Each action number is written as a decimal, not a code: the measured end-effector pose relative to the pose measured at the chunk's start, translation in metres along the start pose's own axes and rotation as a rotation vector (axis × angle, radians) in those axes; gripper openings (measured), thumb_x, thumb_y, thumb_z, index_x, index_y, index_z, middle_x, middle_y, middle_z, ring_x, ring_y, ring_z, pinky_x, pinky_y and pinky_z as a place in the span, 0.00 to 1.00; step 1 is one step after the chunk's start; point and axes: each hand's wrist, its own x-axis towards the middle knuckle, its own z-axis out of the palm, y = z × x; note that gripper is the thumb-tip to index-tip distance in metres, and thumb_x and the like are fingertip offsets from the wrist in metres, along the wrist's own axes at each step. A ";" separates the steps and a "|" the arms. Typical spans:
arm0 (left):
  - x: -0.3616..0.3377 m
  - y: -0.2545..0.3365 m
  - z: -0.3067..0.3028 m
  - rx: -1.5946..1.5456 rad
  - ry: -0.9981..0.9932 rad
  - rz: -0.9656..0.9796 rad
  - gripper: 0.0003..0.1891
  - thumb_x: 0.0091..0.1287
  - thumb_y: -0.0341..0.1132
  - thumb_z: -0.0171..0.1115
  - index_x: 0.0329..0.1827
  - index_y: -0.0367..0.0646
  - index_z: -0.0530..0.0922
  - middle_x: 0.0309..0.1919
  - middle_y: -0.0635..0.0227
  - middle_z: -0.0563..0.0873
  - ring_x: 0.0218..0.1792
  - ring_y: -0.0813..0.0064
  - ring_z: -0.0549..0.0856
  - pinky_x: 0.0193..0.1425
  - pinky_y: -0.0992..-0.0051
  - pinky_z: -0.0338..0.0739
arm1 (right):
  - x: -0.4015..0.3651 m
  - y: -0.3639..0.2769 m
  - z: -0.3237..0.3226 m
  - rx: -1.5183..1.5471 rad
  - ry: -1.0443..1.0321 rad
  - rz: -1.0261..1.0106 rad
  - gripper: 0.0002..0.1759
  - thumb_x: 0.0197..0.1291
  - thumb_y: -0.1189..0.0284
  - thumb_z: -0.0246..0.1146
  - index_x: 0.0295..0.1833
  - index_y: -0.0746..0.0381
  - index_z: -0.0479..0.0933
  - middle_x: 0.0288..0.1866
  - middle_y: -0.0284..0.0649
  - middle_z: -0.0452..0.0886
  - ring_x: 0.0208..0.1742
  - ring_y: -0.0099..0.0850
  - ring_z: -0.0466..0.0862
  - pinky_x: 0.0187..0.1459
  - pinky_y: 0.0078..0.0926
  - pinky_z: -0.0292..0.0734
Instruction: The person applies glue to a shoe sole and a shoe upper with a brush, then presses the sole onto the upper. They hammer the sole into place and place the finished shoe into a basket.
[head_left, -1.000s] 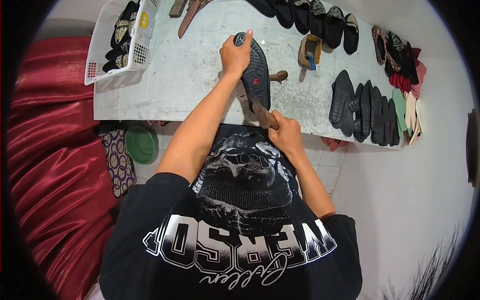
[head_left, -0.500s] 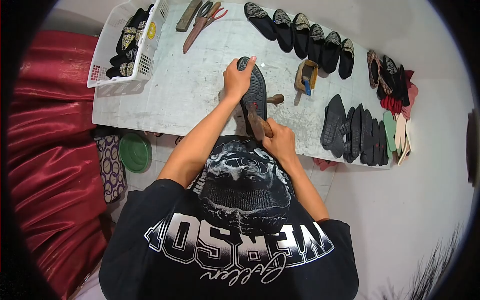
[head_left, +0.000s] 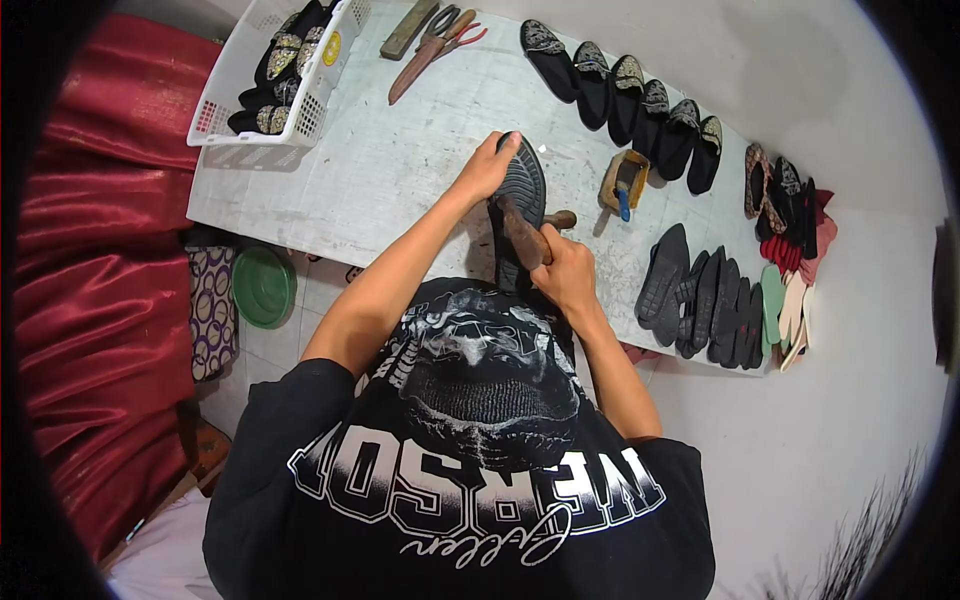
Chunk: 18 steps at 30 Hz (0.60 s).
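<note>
My left hand (head_left: pixel 484 170) is closed around the far end of a black shoe (head_left: pixel 525 180), whose ridged sole faces up. The near end of the shoe is by my shirt front. In my right hand (head_left: pixel 567 270) is a hammer (head_left: pixel 521 232), gripped by its wooden handle close to the head. The hammer head lies over the middle of the sole; whether it touches cannot be made out. Just right of the shoe, another wooden handle (head_left: pixel 562 219) sticks out, its other end hidden.
Black slip-on shoes (head_left: pixel 625 100) line the table's (head_left: pixel 400 150) far edge. Loose soles (head_left: pixel 665 285) stand at right. A small box (head_left: pixel 625 178) holds a blue-handled brush. Shears, pliers (head_left: pixel 465 35) and a block lie at the back. A white basket (head_left: pixel 305 118) of shoes stands left.
The hammer has moved farther up the sole, covering the red mark that showed before. My left hand still holds the shoe. The whole view has shifted and turned slightly.
</note>
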 end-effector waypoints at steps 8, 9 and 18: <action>-0.038 -0.026 -0.047 -0.400 -0.519 0.233 0.59 0.63 0.44 0.78 0.91 0.57 0.45 0.74 0.55 0.74 0.75 0.59 0.72 0.76 0.56 0.69 | 0.008 -0.003 -0.007 -0.016 -0.086 0.095 0.12 0.55 0.73 0.65 0.45 0.59 0.77 0.30 0.59 0.84 0.37 0.65 0.85 0.40 0.61 0.78; -0.048 -0.026 -0.040 -0.366 -0.516 0.128 0.75 0.48 0.33 0.87 0.91 0.57 0.35 0.75 0.51 0.73 0.75 0.57 0.74 0.77 0.58 0.71 | 0.008 -0.003 -0.007 -0.007 -0.099 0.087 0.12 0.55 0.73 0.65 0.46 0.59 0.77 0.30 0.59 0.84 0.37 0.65 0.85 0.40 0.62 0.78; -0.062 -0.041 0.002 -0.039 -0.117 0.288 0.72 0.50 0.25 0.85 0.91 0.55 0.36 0.71 0.49 0.79 0.66 0.55 0.83 0.74 0.60 0.75 | 0.017 -0.015 -0.008 -0.079 -0.059 -0.003 0.11 0.54 0.74 0.64 0.44 0.59 0.77 0.30 0.57 0.84 0.35 0.63 0.84 0.37 0.59 0.77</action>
